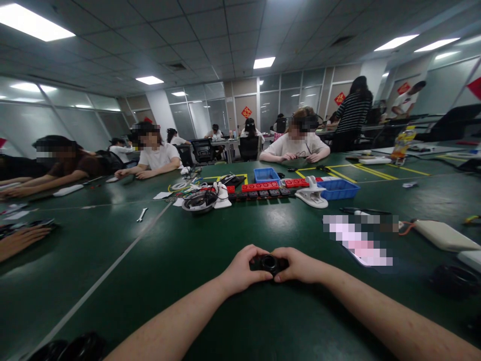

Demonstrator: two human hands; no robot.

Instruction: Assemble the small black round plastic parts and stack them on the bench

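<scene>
A small black part (269,261) with a round opening in its middle is held between both hands, just above or on the green table (203,240). My left hand (245,269) grips its left side, the thumb along the near edge and the fingers over the far edge. On the right side, my right hand (296,265) pinches it in the same way, and the fingertips of the two hands nearly meet. The hands hide the ends of the part.
Ahead lie red and black strips (263,190), blue trays (338,188), a white clamp (312,193) and a bowl of cables (199,199). A wrench (142,215) is at left, a blurred phone-like object (358,243) at right. Several people sit around; another person's hand (24,239) rests far left.
</scene>
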